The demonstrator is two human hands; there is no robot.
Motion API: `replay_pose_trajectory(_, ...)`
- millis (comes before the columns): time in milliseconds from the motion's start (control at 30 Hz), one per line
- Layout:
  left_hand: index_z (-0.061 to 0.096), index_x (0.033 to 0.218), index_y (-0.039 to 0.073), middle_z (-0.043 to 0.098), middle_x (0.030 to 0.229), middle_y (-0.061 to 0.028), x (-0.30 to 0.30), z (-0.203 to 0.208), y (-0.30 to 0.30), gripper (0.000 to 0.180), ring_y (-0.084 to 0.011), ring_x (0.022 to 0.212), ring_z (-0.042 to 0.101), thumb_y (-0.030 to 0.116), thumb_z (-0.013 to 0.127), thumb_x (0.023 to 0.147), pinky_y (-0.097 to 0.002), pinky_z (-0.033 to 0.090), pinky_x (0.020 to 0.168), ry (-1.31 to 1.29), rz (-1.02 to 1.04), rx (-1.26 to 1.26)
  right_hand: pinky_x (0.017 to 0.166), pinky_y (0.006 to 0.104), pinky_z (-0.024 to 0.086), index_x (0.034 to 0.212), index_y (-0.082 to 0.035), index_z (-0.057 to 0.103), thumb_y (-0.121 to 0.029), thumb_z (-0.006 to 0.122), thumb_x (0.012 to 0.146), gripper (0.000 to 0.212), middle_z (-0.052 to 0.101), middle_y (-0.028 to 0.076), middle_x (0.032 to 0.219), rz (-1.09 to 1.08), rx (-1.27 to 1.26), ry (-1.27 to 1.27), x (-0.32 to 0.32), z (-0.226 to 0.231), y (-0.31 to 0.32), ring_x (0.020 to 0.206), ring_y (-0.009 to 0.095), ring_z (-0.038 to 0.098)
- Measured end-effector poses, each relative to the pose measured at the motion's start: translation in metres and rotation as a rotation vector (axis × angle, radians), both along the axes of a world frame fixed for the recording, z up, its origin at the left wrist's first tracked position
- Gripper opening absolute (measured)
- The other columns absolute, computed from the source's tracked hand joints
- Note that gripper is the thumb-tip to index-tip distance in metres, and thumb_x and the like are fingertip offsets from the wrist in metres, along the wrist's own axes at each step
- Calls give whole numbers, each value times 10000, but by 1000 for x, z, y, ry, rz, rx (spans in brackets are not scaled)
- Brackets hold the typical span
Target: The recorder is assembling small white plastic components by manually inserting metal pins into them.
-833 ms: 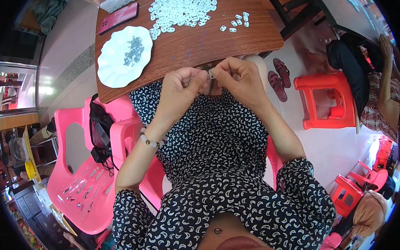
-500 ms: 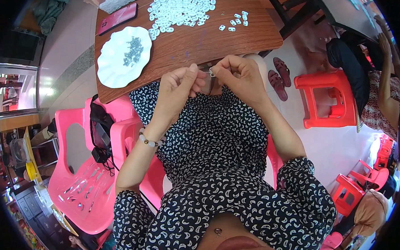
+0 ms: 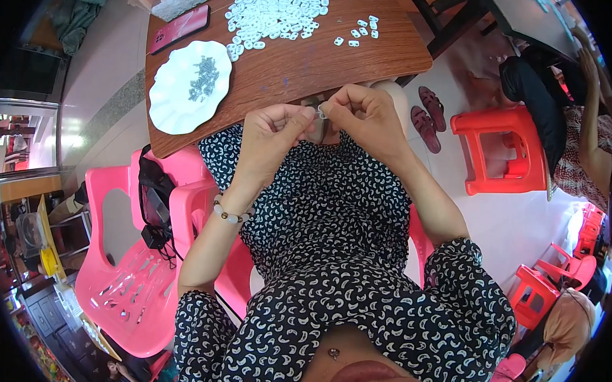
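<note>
Just off the near edge of the wooden table (image 3: 325,65), both hands meet above my lap. My right hand (image 3: 367,118) pinches a small white piece (image 3: 322,113) between thumb and forefinger. Close to it, my left hand (image 3: 278,132) has thumb and forefinger pressed together; whatever they grip is too small to make out. A white scalloped dish (image 3: 170,106) at the table's left holds a heap of small grey pieces (image 3: 203,79). Farther back lies a big pile of white oval pieces with holes (image 3: 276,15), with several similar loose pieces (image 3: 356,34) to its right.
A pink-red flat box or phone (image 3: 181,30) lies at the table's left edge, beside a clear container of white pieces (image 3: 191,0). Pink chairs (image 3: 127,292) stand at left; a red stool (image 3: 492,151), sandals (image 3: 428,121) and another person (image 3: 584,148) are at right.
My left thumb and forefinger have come together and moved slightly right, against the small white piece in my right hand. The right hand barely shifts.
</note>
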State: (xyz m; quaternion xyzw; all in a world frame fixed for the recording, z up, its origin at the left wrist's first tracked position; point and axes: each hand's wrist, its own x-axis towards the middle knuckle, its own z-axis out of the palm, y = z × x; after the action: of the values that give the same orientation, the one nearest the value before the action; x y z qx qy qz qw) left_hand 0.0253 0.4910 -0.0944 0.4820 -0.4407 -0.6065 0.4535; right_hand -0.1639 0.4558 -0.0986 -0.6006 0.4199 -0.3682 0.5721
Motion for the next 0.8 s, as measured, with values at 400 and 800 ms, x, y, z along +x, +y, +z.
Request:
replay_pose_trajectory(400, 698, 951, -14, 682, 778, -32, -7, -1, 1, 197, -48, 656, 567, 176, 666, 913, -175, 436, 612, 67, 38, 13, 563, 181, 435, 829, 10, 631, -99, 637, 893, 127, 635, 1, 717, -17, 2, -5, 2, 3, 3, 641, 34, 575)
replay_pose_trajectory(800, 682, 976, 4, 675, 798, -8, -4, 0, -2, 251, -32, 664, 542, 248, 640, 934, -178, 429, 593, 70, -1, 69, 523, 172, 394, 831, 5, 639, -126, 647, 899, 147, 617, -28, 695, -49, -24, -22, 0, 2, -1, 609, 18, 546)
